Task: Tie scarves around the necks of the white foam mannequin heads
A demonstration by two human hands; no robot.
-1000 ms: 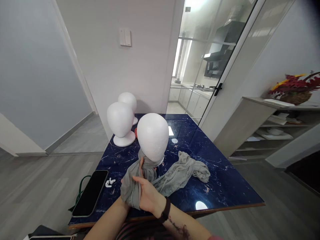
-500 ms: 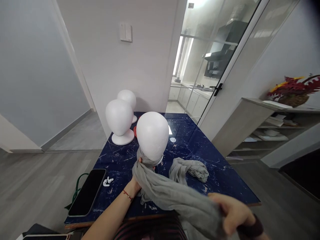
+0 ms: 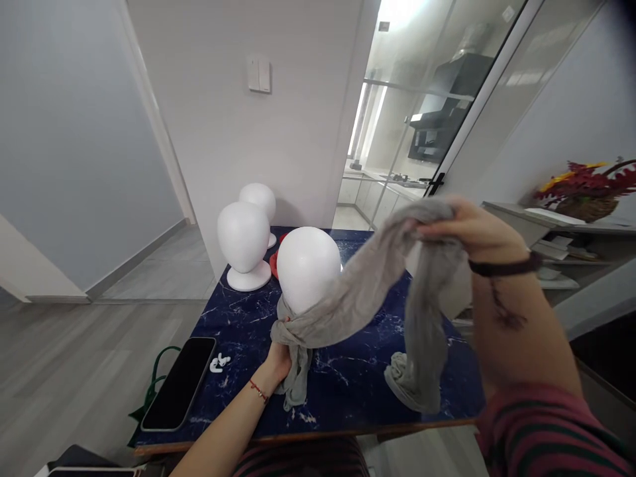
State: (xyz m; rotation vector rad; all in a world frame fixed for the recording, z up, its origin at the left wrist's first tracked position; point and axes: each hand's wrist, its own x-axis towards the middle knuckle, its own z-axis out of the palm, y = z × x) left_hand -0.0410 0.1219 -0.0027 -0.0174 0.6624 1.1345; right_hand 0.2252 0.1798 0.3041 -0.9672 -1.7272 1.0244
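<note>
A white foam head [image 3: 308, 268] stands near the middle of the dark blue marble table [image 3: 342, 391]. A long grey scarf [image 3: 358, 291] is gathered around its neck. My left hand [image 3: 279, 360] is closed on the scarf at the base of the head. My right hand [image 3: 470, 228] is raised at the right, shut on the scarf's long part and stretching it up and away from the head. The scarf's loose end [image 3: 415, 371] hangs from that hand down to the table.
Two more white foam heads [image 3: 243, 242] stand at the table's back left, with something red [image 3: 273, 264] behind the near head. A black phone [image 3: 179, 383] and small white clips [image 3: 218, 362] lie at front left. A glass door [image 3: 437, 132] and a shelf [image 3: 561, 232] are at right.
My right hand has swung from low near the table's front edge up to the right, lifting the scarf taut. The scarf's end has been dragged off the table's middle. My left hand stays at the neck.
</note>
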